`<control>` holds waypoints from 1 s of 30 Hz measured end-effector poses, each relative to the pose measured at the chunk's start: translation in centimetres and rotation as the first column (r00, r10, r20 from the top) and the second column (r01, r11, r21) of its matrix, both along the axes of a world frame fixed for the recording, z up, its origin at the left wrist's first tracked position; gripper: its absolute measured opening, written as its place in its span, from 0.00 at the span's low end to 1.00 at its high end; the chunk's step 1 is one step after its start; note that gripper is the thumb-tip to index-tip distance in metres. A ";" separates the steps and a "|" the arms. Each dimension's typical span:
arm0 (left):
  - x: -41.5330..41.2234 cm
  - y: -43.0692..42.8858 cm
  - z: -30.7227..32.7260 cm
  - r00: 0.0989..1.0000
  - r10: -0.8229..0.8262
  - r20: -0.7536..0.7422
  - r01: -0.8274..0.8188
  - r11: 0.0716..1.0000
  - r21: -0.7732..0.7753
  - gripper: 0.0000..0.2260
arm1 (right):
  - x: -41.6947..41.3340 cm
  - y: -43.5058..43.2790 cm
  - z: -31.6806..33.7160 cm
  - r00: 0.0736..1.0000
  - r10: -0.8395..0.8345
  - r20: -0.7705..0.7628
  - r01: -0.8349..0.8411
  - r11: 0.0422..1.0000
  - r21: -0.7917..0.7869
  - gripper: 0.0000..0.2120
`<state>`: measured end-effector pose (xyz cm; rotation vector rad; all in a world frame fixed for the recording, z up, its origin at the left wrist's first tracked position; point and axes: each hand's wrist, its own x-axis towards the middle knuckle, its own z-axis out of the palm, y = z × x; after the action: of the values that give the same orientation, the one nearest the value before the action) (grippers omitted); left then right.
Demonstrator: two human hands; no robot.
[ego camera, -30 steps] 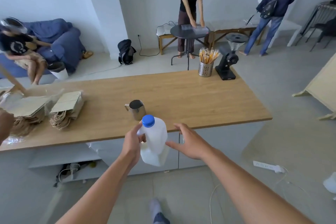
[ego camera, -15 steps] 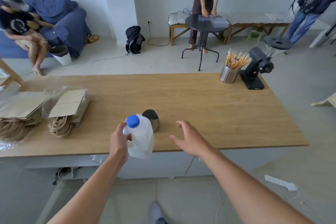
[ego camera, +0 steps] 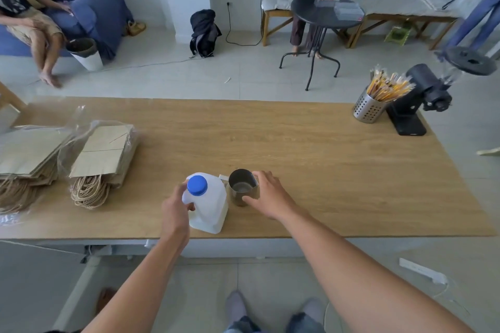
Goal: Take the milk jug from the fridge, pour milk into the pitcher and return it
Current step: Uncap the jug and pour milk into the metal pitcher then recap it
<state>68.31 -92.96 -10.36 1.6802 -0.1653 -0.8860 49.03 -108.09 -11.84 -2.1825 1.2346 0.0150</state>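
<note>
A white plastic milk jug [ego camera: 209, 207] with a blue cap stands near the front edge of the wooden table [ego camera: 297, 154]. My left hand [ego camera: 175, 211] grips its handle side. Right beside it stands a small steel pitcher [ego camera: 240, 189], its mouth open and its handle pointing toward the jug. My right hand [ego camera: 266, 196] wraps around the pitcher's right side, thumb at its front and fingers at the rim.
Stacks of brown paper bags [ego camera: 102, 159] in clear plastic lie at the table's left. A perforated steel cup of straws [ego camera: 372, 105] and a black grinder [ego camera: 418, 100] stand at the far right corner. Other people stand and sit behind the table.
I have come up to the table. The jug has moved forward over the table edge beside the pitcher, and my right hand has reached the pitcher and closed around it.
</note>
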 end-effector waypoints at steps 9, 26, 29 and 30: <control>0.8 -0.8 -1.4 0.993 -0.118 0.023 0.118 0.993 0.001 0.25 | 3.9 -1.8 -2.5 0.989 0.098 -0.112 -0.101 0.994 -0.030 0.46; -0.9 -4.1 -1.2 0.974 -0.203 0.099 0.197 0.978 0.066 0.36 | -2.3 -4.7 -3.6 0.959 -0.247 -0.141 0.234 0.967 -0.103 0.40; -2.6 -4.4 -0.7 0.977 -0.174 0.124 0.170 0.985 0.040 0.36 | -3.6 -4.9 -3.4 0.937 -0.317 -0.147 0.302 0.946 -0.113 0.42; -3.2 -4.6 -0.5 0.976 -0.170 0.135 0.168 0.985 0.030 0.34 | -3.9 -4.9 -3.4 0.930 -0.335 -0.151 0.319 0.940 -0.117 0.43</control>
<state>65.11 -97.52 -10.89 1.7639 -0.4000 -0.8995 45.08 -112.96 -15.26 -2.0563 1.7159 0.0071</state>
